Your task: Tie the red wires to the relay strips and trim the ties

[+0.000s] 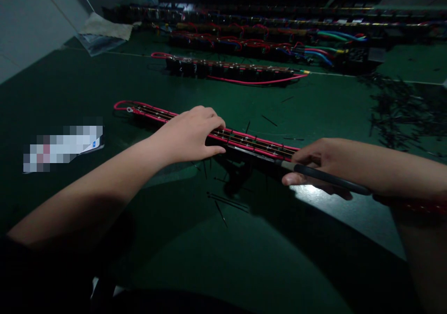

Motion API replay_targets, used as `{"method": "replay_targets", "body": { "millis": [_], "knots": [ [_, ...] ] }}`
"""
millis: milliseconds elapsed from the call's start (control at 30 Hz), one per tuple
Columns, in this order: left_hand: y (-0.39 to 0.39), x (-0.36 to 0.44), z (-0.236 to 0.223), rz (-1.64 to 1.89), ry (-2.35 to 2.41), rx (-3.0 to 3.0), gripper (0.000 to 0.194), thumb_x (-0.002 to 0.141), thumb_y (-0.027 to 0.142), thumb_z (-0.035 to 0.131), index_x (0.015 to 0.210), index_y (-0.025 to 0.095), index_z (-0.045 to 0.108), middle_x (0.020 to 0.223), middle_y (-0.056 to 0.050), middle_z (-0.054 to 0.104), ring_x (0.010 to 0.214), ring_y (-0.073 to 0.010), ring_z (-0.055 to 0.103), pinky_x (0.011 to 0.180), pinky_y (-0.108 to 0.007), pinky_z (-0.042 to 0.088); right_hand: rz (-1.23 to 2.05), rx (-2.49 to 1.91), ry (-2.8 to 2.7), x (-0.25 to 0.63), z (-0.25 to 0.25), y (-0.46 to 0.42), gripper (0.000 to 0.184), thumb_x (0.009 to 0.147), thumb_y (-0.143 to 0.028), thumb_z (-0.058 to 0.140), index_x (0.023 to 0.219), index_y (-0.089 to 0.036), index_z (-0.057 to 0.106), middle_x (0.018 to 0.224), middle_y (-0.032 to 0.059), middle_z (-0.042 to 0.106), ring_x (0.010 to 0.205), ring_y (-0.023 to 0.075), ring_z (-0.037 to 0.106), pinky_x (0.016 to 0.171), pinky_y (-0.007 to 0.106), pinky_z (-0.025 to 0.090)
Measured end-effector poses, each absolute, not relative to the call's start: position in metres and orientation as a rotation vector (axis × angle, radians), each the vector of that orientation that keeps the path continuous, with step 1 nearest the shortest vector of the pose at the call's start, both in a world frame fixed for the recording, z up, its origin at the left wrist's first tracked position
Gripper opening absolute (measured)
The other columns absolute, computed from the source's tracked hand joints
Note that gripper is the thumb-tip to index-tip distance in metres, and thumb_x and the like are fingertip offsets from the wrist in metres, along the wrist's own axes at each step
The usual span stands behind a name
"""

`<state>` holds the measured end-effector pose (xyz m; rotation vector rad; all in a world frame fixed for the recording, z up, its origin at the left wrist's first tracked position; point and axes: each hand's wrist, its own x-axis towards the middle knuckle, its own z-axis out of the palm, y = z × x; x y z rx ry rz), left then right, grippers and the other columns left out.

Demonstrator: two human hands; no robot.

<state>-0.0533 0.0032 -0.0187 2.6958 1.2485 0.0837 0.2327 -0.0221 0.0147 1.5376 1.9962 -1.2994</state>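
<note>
On the green tabletop — long wired strip held beside a tool

Strip lies slantwise across the middle, red wires along its top, with a red loop and ring terminal at its left end. Left hand grasps it, fingers over the top, thumb on the near side. Right hand is curled around a dark-handled tool, tip near the strip's near edge; whether the tip touches cannot be told.

Judgement: a steady-and-work step. Using the tip here calls for a firm left hold and care around the red wires.

Loose black ties lie nearer the person; a dark tangle of thin pieces is at right. Beyond — a second wired strip, then coloured cables.
</note>
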Motion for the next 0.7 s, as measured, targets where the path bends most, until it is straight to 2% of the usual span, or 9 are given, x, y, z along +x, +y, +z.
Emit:
{"method": "replay_targets", "body": {
  "millis": [100, 200, 400, 500, 700],
  "knots": [
    [0.0032, -0.0532, -0.0187, 0.083, 1.251, 2.697, 0.052, 0.088, 0.054, 0.057, 0.124, 0.017, 0.062, 0.124, -0.012, 0.061, 0.117, -0.0299, 0.054, 0.102, -0.045, 0.044, -1.284, 1.545, 1.929, 0.2301, 0.0157, -0.0219, 0.056, 0.069, -0.075, 0.065, 0.069, -0.019, 0.061, 0.048, -0.0014, 0.052, 0.038, 0.0122, 0.048, 0.040, 0.026, 0.036],
    [0.0028, -0.0529, -0.0182, 0.078, 1.254, 2.689, 0.051, 0.087, 0.054, 0.058, 0.123, 0.018, 0.062, 0.124, -0.012, 0.061, 0.117, -0.0298, 0.054, 0.102, -0.045, 0.044, -1.254, 1.500, 1.930, 0.2268, 0.0162, -0.0220, 0.055, 0.074, -0.073, 0.062, 0.075, -0.018, 0.062, 0.050, 0.0007, 0.054, 0.041, 0.0136, 0.051, 0.042, 0.027, 0.037],
    [0.0012, -0.0521, -0.0177, 0.079, 1.261, 2.703, 0.050, 0.088, 0.052, 0.058, 0.123, 0.017, 0.061, 0.125, -0.012, 0.060, 0.117, -0.0293, 0.054, 0.101, -0.045, 0.045, -1.304, 1.501, 1.900, 0.2282, 0.0133, -0.0221, 0.054, 0.072, -0.072, 0.065, 0.064, -0.020, 0.053, 0.048, -0.0010, 0.050, 0.039, 0.0124, 0.048, 0.039, 0.026, 0.036],
    [0.0006, -0.0514, -0.0178, 0.072, 1.267, 2.715, 0.049, 0.088, 0.051, 0.058, 0.123, 0.017, 0.061, 0.124, -0.012, 0.061, 0.116, -0.0289, 0.054, 0.100, -0.044, 0.045, -1.323, 1.495, 1.915, 0.2303, 0.0132, -0.0242, 0.051, 0.072, -0.070, 0.066, 0.066, -0.020, 0.056, 0.049, -0.0011, 0.050, 0.039, 0.0119, 0.047, 0.038, 0.025, 0.036],
    [0.0019, -0.0516, -0.0179, 0.076, 1.258, 2.712, 0.052, 0.088, 0.053, 0.057, 0.124, 0.016, 0.062, 0.124, -0.012, 0.061, 0.117, -0.0295, 0.054, 0.101, -0.045, 0.045, -1.247, 1.526, 1.972, 0.2359, 0.0192, -0.0287, 0.041, 0.087, -0.056, 0.055, 0.083, -0.017, 0.067, 0.054, -0.0003, 0.050, 0.041, 0.0083, 0.041, 0.040, 0.024, 0.030]
  ]
}}
